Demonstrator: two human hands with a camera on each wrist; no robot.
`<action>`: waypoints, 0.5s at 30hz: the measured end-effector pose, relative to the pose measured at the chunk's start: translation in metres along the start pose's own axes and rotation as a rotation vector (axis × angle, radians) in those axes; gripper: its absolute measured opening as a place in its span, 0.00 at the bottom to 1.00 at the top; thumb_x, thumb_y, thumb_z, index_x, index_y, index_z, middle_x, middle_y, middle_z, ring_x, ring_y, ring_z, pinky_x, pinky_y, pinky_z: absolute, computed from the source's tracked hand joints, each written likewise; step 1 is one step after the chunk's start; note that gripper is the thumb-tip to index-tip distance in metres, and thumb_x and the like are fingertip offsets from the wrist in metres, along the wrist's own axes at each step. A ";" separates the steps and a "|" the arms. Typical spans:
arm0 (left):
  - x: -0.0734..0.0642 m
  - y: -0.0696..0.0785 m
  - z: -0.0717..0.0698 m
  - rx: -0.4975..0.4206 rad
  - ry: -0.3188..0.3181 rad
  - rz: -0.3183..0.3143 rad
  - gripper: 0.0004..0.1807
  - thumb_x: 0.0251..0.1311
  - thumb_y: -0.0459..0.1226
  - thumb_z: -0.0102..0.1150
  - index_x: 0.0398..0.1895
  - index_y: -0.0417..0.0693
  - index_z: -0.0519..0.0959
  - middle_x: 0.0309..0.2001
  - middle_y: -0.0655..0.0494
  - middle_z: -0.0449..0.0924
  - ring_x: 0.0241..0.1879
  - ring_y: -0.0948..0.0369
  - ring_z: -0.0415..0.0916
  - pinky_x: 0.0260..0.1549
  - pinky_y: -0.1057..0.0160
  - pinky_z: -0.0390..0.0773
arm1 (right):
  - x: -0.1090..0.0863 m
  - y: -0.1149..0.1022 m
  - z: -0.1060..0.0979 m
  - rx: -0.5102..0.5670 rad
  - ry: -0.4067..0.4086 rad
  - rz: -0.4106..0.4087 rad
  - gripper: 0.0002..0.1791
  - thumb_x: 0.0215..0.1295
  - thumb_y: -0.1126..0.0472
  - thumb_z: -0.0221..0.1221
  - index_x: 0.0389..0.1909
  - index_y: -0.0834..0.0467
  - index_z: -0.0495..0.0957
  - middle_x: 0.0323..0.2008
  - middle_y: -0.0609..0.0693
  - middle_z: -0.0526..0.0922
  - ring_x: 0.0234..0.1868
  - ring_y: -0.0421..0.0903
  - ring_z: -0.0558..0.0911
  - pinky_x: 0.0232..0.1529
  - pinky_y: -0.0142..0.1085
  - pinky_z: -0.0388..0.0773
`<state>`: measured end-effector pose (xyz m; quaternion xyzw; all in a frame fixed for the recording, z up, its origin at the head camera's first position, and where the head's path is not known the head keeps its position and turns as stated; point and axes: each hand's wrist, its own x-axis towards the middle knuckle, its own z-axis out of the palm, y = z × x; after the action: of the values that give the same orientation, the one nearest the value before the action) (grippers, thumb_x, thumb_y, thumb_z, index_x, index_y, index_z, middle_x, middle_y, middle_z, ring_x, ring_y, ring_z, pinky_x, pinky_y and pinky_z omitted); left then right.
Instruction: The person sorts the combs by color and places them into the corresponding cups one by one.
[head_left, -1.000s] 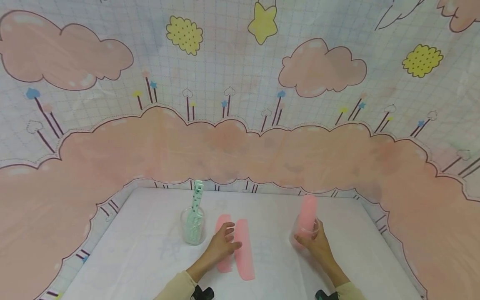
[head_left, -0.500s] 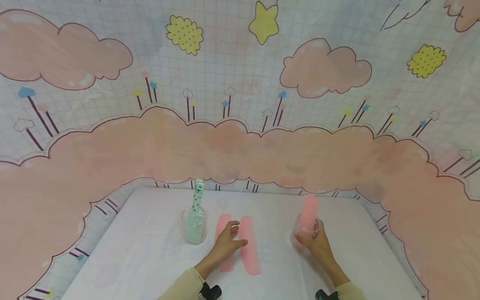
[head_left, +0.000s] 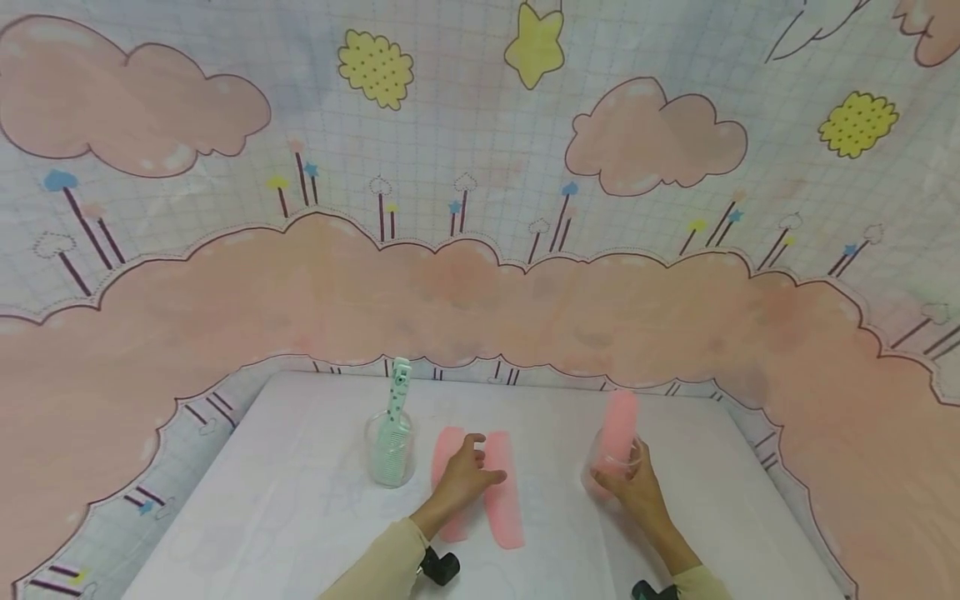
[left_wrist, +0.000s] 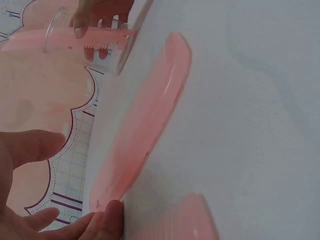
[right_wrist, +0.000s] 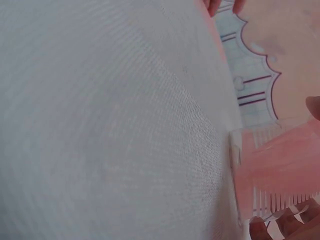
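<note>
Two pink combs lie side by side on the white table. My left hand is over them, its thumb apart from the fingers and nothing gripped between them. In the left wrist view, its fingertips meet the far end of the right-hand comb; whether they press on it I cannot tell. The left-hand comb is partly covered by the hand. On the right, my right hand grips a clear cup round its side. A wide pink comb stands in that cup, teeth visible in the right wrist view.
A second clear cup stands at the left on the table, holding a mint-green comb with a patterned handle. Behind the table hangs a printed cloth with clouds and stars.
My left hand has moved right and slightly away from me. The right-hand pink comb has slid right, widening the gap between the two combs. The right hand stays on its cup.
</note>
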<state>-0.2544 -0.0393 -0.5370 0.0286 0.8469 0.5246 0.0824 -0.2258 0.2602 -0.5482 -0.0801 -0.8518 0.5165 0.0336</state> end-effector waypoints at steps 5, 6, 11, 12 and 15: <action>0.005 0.004 0.008 0.018 -0.025 0.015 0.38 0.50 0.39 0.71 0.64 0.40 0.65 0.58 0.34 0.76 0.57 0.42 0.76 0.54 0.43 0.78 | 0.001 0.001 0.000 0.004 -0.006 0.021 0.57 0.57 0.48 0.69 0.77 0.55 0.41 0.71 0.65 0.57 0.65 0.63 0.68 0.59 0.55 0.74; 0.006 0.004 0.010 0.018 -0.023 0.020 0.38 0.50 0.39 0.72 0.64 0.40 0.65 0.58 0.34 0.76 0.57 0.42 0.76 0.54 0.42 0.77 | 0.001 0.002 0.000 0.005 -0.006 0.024 0.57 0.56 0.48 0.69 0.77 0.55 0.41 0.71 0.65 0.57 0.64 0.63 0.68 0.59 0.55 0.74; 0.009 0.004 0.021 0.078 0.026 0.047 0.38 0.46 0.39 0.74 0.60 0.38 0.68 0.54 0.37 0.78 0.53 0.43 0.76 0.52 0.44 0.77 | 0.002 0.004 0.000 -0.006 -0.006 0.021 0.57 0.56 0.48 0.69 0.77 0.55 0.42 0.70 0.65 0.59 0.63 0.63 0.69 0.55 0.50 0.76; 0.009 0.004 0.023 0.104 0.043 0.050 0.38 0.45 0.40 0.75 0.60 0.38 0.68 0.53 0.39 0.78 0.51 0.44 0.76 0.50 0.45 0.78 | 0.002 0.004 0.000 -0.009 -0.003 0.015 0.57 0.56 0.48 0.69 0.77 0.55 0.42 0.70 0.65 0.60 0.62 0.62 0.70 0.54 0.47 0.76; 0.010 0.006 0.029 0.199 0.090 0.060 0.41 0.42 0.43 0.77 0.59 0.37 0.70 0.50 0.41 0.78 0.49 0.47 0.75 0.49 0.46 0.77 | 0.003 0.004 0.000 -0.016 0.001 0.005 0.56 0.57 0.49 0.69 0.77 0.55 0.42 0.69 0.64 0.61 0.60 0.60 0.70 0.50 0.40 0.74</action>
<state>-0.2591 -0.0094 -0.5453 0.0382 0.8965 0.4407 0.0253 -0.2279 0.2625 -0.5512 -0.0828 -0.8556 0.5099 0.0323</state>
